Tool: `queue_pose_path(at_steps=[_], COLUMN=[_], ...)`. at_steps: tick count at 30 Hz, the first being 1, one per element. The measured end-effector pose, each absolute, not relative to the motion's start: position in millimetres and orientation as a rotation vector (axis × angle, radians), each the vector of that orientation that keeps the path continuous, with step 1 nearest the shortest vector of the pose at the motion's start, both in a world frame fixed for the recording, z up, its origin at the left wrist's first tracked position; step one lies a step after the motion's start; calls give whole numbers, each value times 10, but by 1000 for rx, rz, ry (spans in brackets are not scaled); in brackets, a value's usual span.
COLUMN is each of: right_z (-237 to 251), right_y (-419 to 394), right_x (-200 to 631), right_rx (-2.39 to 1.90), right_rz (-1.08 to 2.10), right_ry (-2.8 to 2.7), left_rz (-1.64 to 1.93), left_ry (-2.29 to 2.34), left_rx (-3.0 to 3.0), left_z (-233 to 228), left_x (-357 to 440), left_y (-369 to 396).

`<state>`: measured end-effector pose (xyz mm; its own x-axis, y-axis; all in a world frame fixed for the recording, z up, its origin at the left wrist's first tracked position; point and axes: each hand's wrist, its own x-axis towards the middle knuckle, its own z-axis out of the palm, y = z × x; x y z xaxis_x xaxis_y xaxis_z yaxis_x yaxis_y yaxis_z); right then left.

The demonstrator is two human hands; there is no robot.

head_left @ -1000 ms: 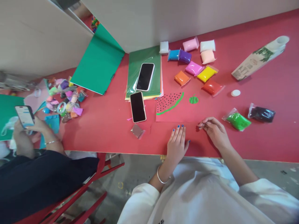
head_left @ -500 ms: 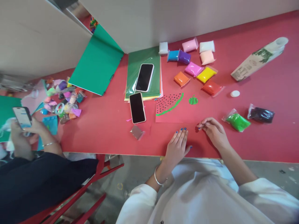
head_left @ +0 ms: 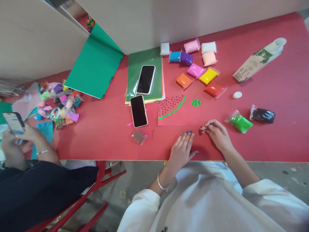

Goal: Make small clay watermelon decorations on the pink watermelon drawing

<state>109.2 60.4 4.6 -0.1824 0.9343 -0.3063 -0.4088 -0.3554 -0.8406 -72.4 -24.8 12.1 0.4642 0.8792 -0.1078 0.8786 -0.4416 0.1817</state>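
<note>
My left hand (head_left: 181, 149) lies flat on the red table with its fingers stretched out, just below the lower edge of a red sheet of paper (head_left: 173, 120). To its right, my right hand (head_left: 217, 134) has thumb and fingers brought together in a pinch; whatever is between the fingertips is too small to make out. On the paper, a watermelon slice (head_left: 172, 106) has a green rind and black dots. Beside it is a small round green shape (head_left: 196, 102) with gaps like stripes. Packets of green clay (head_left: 240, 123) and black clay (head_left: 264, 115) lie right of my right hand.
Several coloured clay packets (head_left: 183, 80) lie behind the paper. A carton (head_left: 257, 62) and white cap (head_left: 237, 95) are at right. Two phones (head_left: 139, 111), a green-topped paper stack (head_left: 132, 77) and a brown packet (head_left: 139, 137) are at left. Another person's hand (head_left: 30, 133) holds a phone.
The view has turned slightly, so the table's things sit a little further left. Both my hands keep nearly the same pose and place.
</note>
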Motion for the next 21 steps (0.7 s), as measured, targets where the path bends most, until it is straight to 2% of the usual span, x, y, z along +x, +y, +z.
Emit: queue_pose_path(at_steps=[8, 21], right_z=[39, -29], right_y=[606, 525], right_x=[1099, 1110], right_rx=[-1022, -1058], right_rz=[1730, 1664], right_ry=[-782, -998], left_rz=[-5, 274], left_ry=[1509, 1480], left_rx=[2512, 2592], left_z=[158, 120], left_x=[-781, -840], left_y=[-584, -652])
